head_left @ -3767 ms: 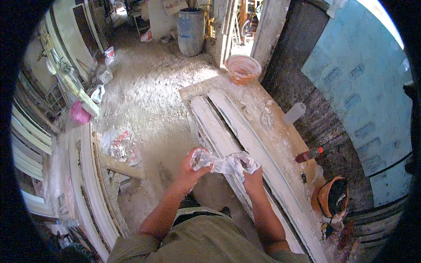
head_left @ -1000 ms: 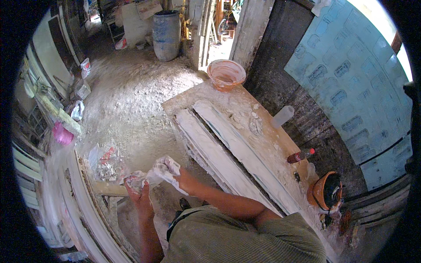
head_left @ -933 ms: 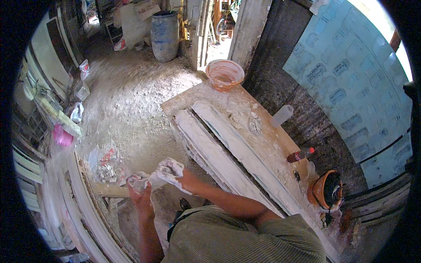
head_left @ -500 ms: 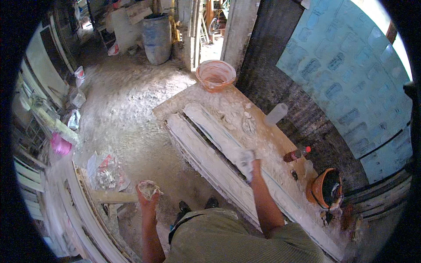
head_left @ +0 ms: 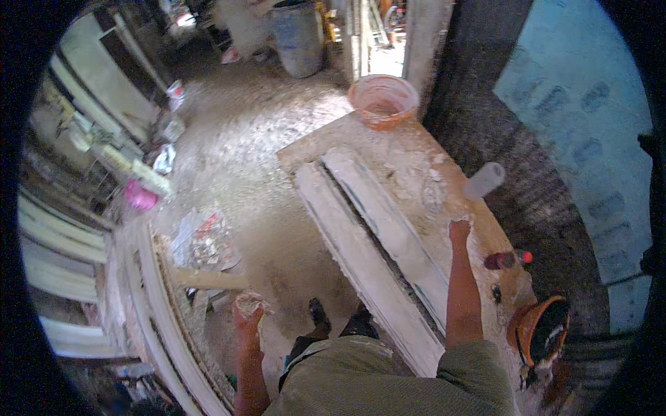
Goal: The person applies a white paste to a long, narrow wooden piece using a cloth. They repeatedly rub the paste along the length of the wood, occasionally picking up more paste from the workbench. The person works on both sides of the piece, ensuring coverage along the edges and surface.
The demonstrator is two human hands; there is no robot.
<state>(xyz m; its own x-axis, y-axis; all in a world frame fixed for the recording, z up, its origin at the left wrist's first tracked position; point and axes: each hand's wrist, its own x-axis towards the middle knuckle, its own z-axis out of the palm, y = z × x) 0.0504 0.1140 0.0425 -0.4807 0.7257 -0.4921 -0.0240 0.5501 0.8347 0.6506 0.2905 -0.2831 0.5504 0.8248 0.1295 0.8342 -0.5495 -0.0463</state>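
Note:
My left hand [head_left: 246,319] is held low over the floor, its fingers curled round a ragged clump of white plaster [head_left: 251,302]. Over the wooden table [head_left: 305,146], my right hand [head_left: 459,231] is closed and smeared white at the fingertips; what it holds, if anything, is hidden. It is on the right of two long strips coated in white plaster, the near strip [head_left: 347,263] and the far strip [head_left: 378,201], with a dark gap between them. White plaster crumbs [head_left: 433,191] lie just beyond that hand.
An orange basin [head_left: 383,104] stands on the table's far end. Along its right side are a translucent cup [head_left: 484,182], a red-capped bottle [head_left: 508,260] and a tilted orange bucket [head_left: 541,331]. More long white strips [head_left: 149,291] lie at left. A blue barrel [head_left: 298,38] stands behind.
My right hand has left the far strip and moved right, to the scrap-strewn table top. My left hand still holds its clump. The whole view has shifted, with things now lying further right.

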